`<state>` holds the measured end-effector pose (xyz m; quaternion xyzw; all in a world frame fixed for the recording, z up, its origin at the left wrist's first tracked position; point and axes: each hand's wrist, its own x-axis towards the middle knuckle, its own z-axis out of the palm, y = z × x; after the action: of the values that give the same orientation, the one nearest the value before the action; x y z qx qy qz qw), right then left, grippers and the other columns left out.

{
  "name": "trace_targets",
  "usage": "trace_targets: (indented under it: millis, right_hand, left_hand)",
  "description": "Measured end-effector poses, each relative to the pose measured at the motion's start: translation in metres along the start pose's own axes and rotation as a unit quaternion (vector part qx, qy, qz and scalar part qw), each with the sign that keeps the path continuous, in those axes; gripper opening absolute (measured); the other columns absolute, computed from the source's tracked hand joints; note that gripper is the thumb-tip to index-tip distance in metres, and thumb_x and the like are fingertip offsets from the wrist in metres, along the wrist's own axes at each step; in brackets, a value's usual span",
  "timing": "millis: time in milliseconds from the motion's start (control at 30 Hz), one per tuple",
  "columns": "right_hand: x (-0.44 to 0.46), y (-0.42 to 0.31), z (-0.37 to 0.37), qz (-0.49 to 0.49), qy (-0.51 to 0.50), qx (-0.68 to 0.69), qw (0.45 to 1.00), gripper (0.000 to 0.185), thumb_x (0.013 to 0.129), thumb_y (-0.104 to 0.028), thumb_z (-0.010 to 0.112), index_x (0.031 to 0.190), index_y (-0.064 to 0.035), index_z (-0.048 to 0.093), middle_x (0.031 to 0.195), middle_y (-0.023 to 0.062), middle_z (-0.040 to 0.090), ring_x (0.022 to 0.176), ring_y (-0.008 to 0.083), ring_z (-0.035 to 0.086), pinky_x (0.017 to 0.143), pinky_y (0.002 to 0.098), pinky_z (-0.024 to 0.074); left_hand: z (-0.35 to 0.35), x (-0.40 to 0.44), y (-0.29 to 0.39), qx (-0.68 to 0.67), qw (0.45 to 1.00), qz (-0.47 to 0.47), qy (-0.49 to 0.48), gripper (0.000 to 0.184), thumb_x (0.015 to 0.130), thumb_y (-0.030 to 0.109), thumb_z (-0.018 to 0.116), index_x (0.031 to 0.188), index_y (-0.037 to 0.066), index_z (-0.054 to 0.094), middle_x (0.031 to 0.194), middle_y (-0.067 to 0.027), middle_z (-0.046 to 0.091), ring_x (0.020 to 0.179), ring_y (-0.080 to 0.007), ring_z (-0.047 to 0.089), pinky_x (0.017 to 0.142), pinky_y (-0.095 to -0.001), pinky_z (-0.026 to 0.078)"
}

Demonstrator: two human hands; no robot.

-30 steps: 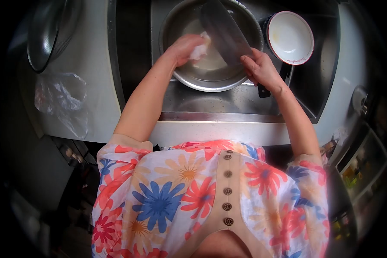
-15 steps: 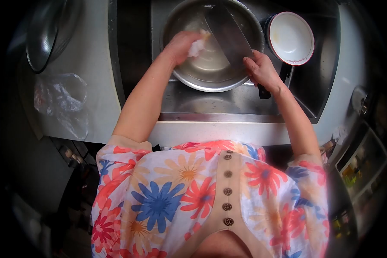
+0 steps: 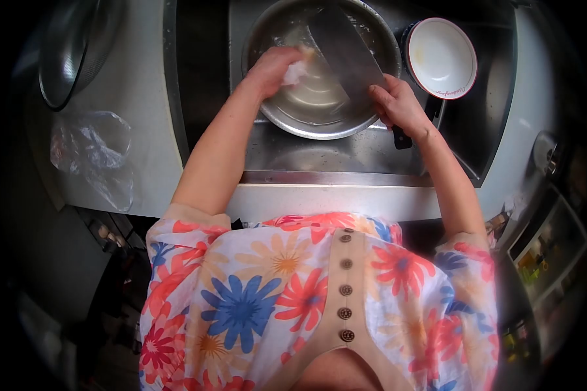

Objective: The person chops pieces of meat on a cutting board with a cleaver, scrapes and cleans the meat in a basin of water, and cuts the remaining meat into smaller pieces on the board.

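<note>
A cleaver [image 3: 346,52] with a broad dark blade slants over a metal basin [image 3: 306,130] that holds some water. My right hand [image 3: 398,104] is closed round the cleaver near where the blade meets its black handle. Over the left part of the basin, my left hand [image 3: 274,68] is closed on a crumpled white cloth [image 3: 295,73]. Whether it is cloth or paper is hard to tell. The cloth is a little to the left of the blade, apart from it.
The basin stands in a steel sink [image 3: 319,156]. A white bowl with a red rim [image 3: 441,58] rests right of the basin, on a darker vessel. On the left counter lie a clear plastic bag [image 3: 94,153] and a metal strainer [image 3: 62,65].
The cleaver has shifted very slightly, its far end a touch to the left. My left hand and the white cloth have moved slightly left. Both hands keep their hold.
</note>
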<state>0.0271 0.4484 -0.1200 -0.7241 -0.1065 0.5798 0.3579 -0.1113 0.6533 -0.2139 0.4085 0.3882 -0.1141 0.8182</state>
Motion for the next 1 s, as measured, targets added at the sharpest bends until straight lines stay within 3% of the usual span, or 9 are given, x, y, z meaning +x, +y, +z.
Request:
trace_targets:
  millis: [300,400,700,800,900,1000]
  right_hand:
    - [-0.005,-0.003,0.01,-0.027,-0.026,0.023,0.999,0.015,0.093,-0.015,0.046,0.093,-0.0013,0.052,0.054,-0.0004,0.043,0.037,0.0078,0.04,0.033,0.023,0.0337]
    - [-0.002,0.0,0.008,-0.019,0.011,-0.005,1.0,0.015,0.093,-0.015,0.047,0.093,-0.0013,0.052,0.053,-0.0003,0.042,0.037,0.0078,0.04,0.033,0.0234,0.034]
    - [0.009,0.003,0.002,0.052,-0.006,-0.006,0.999,0.02,0.091,-0.019,0.052,0.086,0.0003,0.05,0.057,0.0034,0.05,0.04,0.0105,0.05,0.035,0.0247,0.039]
    - [0.01,0.002,0.002,0.026,0.024,-0.113,0.993,0.02,0.088,-0.017,0.054,0.086,0.0022,0.05,0.06,0.0101,0.056,0.05,0.0195,0.06,0.045,0.0306,0.0473]
    - [0.008,0.014,0.007,-0.133,0.16,-0.373,0.904,0.017,0.083,-0.014,0.057,0.089,0.0019,0.052,0.077,0.0165,0.062,0.072,0.0295,0.065,0.062,0.0383,0.0513]
    - [-0.003,-0.002,0.007,-0.087,0.146,-0.464,0.869,0.019,0.079,-0.011,0.058,0.093,-0.0006,0.054,0.091,0.0163,0.062,0.088,0.0353,0.06,0.073,0.0434,0.0491]
  left_hand:
    - [0.006,0.0,0.002,0.029,0.999,-0.012,0.015,0.019,0.086,0.019,0.053,0.089,0.002,0.06,0.074,-0.0063,0.061,0.059,-0.0139,0.057,0.047,-0.0275,0.045]
    - [0.002,0.001,0.001,0.033,0.999,-0.03,0.02,0.019,0.086,0.019,0.053,0.09,0.002,0.06,0.074,-0.0059,0.061,0.059,-0.0136,0.057,0.047,-0.0274,0.045]
    - [0.001,-0.003,0.007,0.016,0.998,0.021,-0.054,0.022,0.087,0.018,0.054,0.1,0.002,0.06,0.08,-0.005,0.063,0.066,-0.0124,0.06,0.053,-0.0259,0.047]
    - [0.005,-0.007,0.01,0.007,0.997,0.033,-0.076,0.024,0.087,0.018,0.055,0.105,0.003,0.06,0.083,-0.0048,0.064,0.069,-0.0116,0.06,0.057,-0.025,0.048]
    - [0.012,-0.013,0.017,0.03,0.995,0.048,-0.088,0.027,0.086,0.019,0.057,0.108,0.003,0.06,0.084,-0.0047,0.065,0.069,-0.0108,0.06,0.059,-0.0239,0.048]
    - [0.016,-0.012,0.016,0.07,0.992,0.063,-0.088,0.027,0.086,0.02,0.059,0.106,0.003,0.061,0.083,-0.0045,0.065,0.07,-0.0101,0.061,0.06,-0.0235,0.048]
